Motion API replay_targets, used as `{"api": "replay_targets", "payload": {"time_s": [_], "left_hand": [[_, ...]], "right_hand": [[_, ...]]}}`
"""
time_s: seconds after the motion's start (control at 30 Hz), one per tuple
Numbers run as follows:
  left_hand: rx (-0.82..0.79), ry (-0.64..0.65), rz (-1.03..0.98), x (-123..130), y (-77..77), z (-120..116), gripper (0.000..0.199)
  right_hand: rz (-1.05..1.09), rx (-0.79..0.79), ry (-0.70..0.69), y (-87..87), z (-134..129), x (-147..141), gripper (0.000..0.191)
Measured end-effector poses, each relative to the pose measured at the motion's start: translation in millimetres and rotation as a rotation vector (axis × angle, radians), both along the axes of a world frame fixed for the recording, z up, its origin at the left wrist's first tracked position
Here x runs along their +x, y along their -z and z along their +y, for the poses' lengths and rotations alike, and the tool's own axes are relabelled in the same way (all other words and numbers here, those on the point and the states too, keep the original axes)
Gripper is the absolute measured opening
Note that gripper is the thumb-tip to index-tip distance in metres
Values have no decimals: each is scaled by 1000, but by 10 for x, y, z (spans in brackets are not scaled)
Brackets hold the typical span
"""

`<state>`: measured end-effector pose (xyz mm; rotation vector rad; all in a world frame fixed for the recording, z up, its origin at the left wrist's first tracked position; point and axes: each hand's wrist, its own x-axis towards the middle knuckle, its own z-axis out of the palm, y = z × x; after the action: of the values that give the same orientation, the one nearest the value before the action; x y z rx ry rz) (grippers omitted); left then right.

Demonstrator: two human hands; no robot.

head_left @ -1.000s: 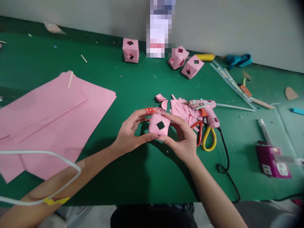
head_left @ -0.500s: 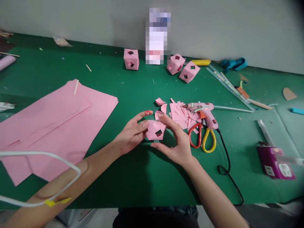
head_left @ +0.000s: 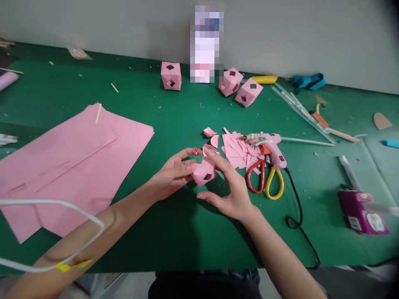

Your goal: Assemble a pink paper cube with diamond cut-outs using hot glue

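Since a second ago, the small pink paper box (head_left: 200,174) has tipped, and the right hand (head_left: 232,189) has moved its thumb off it. The green counter (head_left: 183,112) is under it all. Big pink sheets (head_left: 77,158) lie far left of the glue gun (head_left: 273,149). The left hand (head_left: 168,178), left of the glue gun, pinches the box's left edge. The right hand, closer to the glue gun, is spread; I can't tell if its fingers touch the box. The box is left of the glue gun, about as long as wide, with one corner pointing toward the person. Pink scraps (head_left: 232,147) lie by the glue gun's tip.
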<state>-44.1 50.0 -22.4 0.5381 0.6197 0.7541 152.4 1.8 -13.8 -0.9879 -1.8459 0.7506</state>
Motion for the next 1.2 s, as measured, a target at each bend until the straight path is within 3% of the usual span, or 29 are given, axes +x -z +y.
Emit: {"api": "replay_targets", "payload": {"time_s": [0.13, 0.23, 0.4, 0.6, 0.83, 1.03, 1.2], "left_hand": [[12, 24, -10, -10, 6, -6, 51], [27, 32, -24, -11, 14, -13, 48], [38, 12, -55, -1, 14, -12, 44], [63, -27, -25, 2, 13, -14, 43], [85, -44, -8, -4, 39, -4, 45], [11, -74, -23, 16, 44, -29, 47], [16, -16, -60, 23, 43, -43, 38]], "right_hand": [[118, -75, 41, -10, 0, 44, 43], [146, -66, 81, -3, 8, 66, 34], [133, -41, 53, -16, 13, 68, 46], [135, -27, 134, -8, 2, 46, 43], [158, -52, 125, 6, 5, 63, 46], [211, -201, 80, 59, -10, 21, 90], [88, -56, 111, 42, 5, -7, 71]]}}
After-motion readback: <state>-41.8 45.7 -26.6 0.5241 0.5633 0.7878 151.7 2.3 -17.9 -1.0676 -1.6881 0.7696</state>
